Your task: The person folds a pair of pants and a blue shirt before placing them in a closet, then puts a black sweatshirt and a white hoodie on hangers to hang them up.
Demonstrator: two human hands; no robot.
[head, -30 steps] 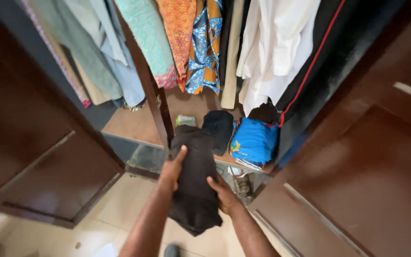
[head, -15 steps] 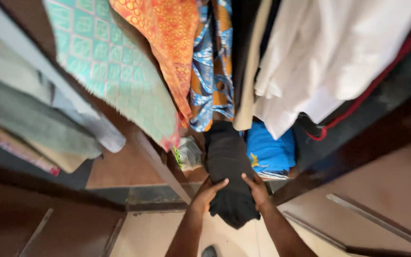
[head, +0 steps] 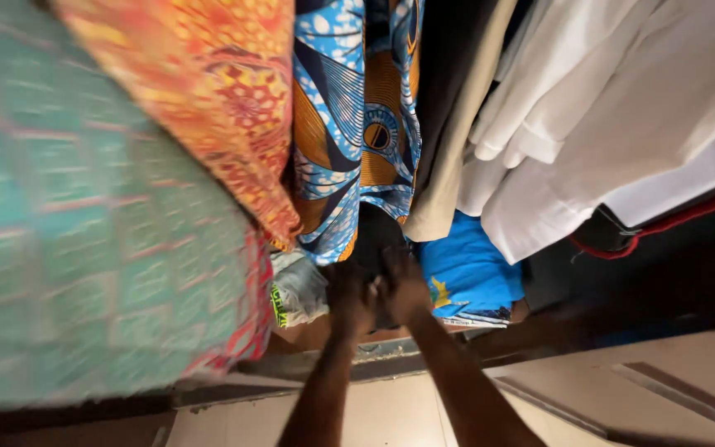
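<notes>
Hanging clothes fill the wardrobe: a teal patterned cloth (head: pixel 84 232), an orange one (head: pixel 200 91), then white shirts (head: pixel 614 116). Below, on the wardrobe floor (head: pixel 324 331), the left hand (head: pixel 347 294) and right hand (head: pixel 403 285) press together on a dark folded garment (head: pixel 374 236), between a grey bundle (head: pixel 299 290) and a blue folded cloth (head: pixel 465 273).

Wardrobe floor (head: pixel 324 335) with dark folded garment (head: pixel 374 240), blue folded cloth (head: pixel 465 273), grey bundle (head: pixel 299 290).
</notes>
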